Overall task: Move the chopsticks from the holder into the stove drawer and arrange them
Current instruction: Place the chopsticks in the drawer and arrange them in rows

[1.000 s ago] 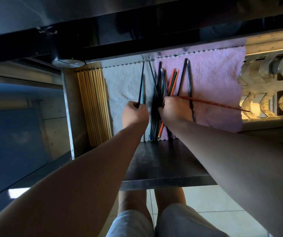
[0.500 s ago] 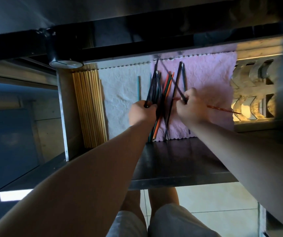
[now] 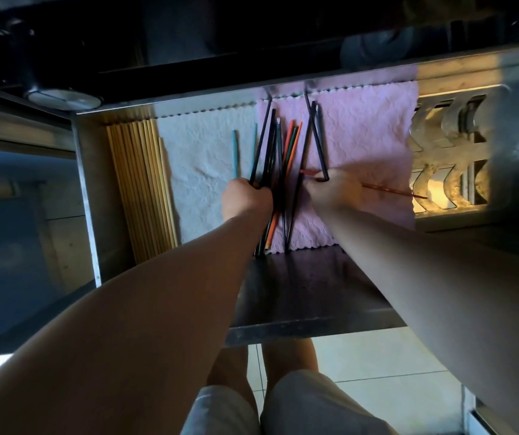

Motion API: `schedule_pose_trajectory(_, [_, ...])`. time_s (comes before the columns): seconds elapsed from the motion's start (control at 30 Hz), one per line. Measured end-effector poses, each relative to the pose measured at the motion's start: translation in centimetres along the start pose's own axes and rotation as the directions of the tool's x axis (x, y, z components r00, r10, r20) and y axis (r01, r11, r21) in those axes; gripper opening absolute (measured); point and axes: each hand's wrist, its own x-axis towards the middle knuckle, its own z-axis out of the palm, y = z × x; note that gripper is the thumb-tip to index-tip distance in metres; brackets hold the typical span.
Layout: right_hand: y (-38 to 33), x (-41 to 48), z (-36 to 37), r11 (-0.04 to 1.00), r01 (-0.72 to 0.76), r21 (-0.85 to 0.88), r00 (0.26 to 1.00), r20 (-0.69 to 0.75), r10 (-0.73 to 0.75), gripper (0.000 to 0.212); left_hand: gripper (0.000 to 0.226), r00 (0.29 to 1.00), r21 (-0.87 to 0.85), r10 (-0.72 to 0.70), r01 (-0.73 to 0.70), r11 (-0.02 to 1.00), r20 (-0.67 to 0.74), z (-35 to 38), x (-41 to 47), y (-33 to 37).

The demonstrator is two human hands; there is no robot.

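Note:
The stove drawer (image 3: 308, 332) stands pulled out, lined with a white cloth (image 3: 201, 152) and a pink cloth (image 3: 368, 127). Several dark, orange and green chopsticks (image 3: 286, 152) lie in a loose bunch where the cloths meet. My left hand (image 3: 245, 200) is closed around a few black chopsticks (image 3: 264, 146) at their near ends. My right hand (image 3: 330, 191) pinches a black chopstick (image 3: 319, 136) and also holds a thin red chopstick (image 3: 393, 191) that points right. A teal chopstick (image 3: 235, 152) lies alone on the white cloth.
A row of pale wooden chopsticks (image 3: 142, 189) fills the drawer's left side. A perforated metal rack (image 3: 452, 152) sits at the drawer's right. The dark stove body (image 3: 251, 42) overhangs the back. My legs and a tiled floor (image 3: 377, 365) are below.
My left hand has shifted slightly right with its black chopsticks. My right hand moved right off the bunch, then took hold of a black chopstick on the pink cloth.

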Motion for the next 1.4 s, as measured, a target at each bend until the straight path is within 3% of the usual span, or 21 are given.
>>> schedule_pose_trajectory(0.17, [-0.8,-0.3,0.9,0.997,-0.029,-0.075,0.999,0.012,0.030,0.031,0.020,1.000,-0.062,0.022,-0.022,0.998,0.006,-1.0,-0.8,0.2])
schedule_pose_trajectory(0.33, [-1.8,-0.5,2.0,0.984,-0.110,-0.140,0.994,0.004,0.111,0.037,0.018,0.999,-0.026,0.034,-0.034,0.999,0.006,-1.9,-1.1,-0.6])
schedule_pose_trajectory(0.47, [-2.2,-0.9,1.3,0.988,-0.149,-0.036,0.989,0.013,0.150,0.029,0.030,0.994,0.003,0.076,-0.076,0.997,-0.075,-2.2,-0.8,-1.7])
schedule_pose_trajectory(0.6, [-3.0,-1.3,-0.1,0.995,-0.093,-0.037,0.996,0.013,0.093,0.042,0.036,0.997,0.026,0.047,-0.046,0.999,-0.067,-2.1,-0.7,-1.5])
schedule_pose_trajectory(0.7, [-3.2,-1.9,-0.7,0.988,-0.134,0.079,0.988,0.083,0.127,0.026,0.037,0.999,0.015,0.045,-0.045,0.999,-0.008,-1.9,-0.4,-0.9])
schedule_pose_trajectory(0.83, [-3.3,-3.7,-1.6,0.918,-0.219,0.330,0.969,0.180,0.166,0.028,0.037,0.996,-0.019,0.056,-0.054,0.998,0.063,-1.6,-0.8,-0.1])
schedule_pose_trajectory(0.93, [-4.0,-5.2,-1.9,0.848,-0.275,0.453,0.950,0.266,0.166,0.028,0.034,0.996,-0.063,0.063,-0.059,0.996,0.065,-1.8,-1.2,-0.2])
schedule_pose_trajectory(1.13, [-5.1,-7.1,-0.2,0.819,-0.314,0.481,0.904,0.416,0.102,0.027,0.026,0.988,-0.243,0.064,-0.027,0.970,0.143,-3.4,-1.5,-1.5])
schedule_pose_trajectory(1.4, [-7.2,-8.2,4.2,0.841,-0.341,0.419,0.861,0.498,0.102,0.029,0.024,0.955,-0.510,-0.082,0.224,0.830,0.286,-8.8,-0.4,-5.4])
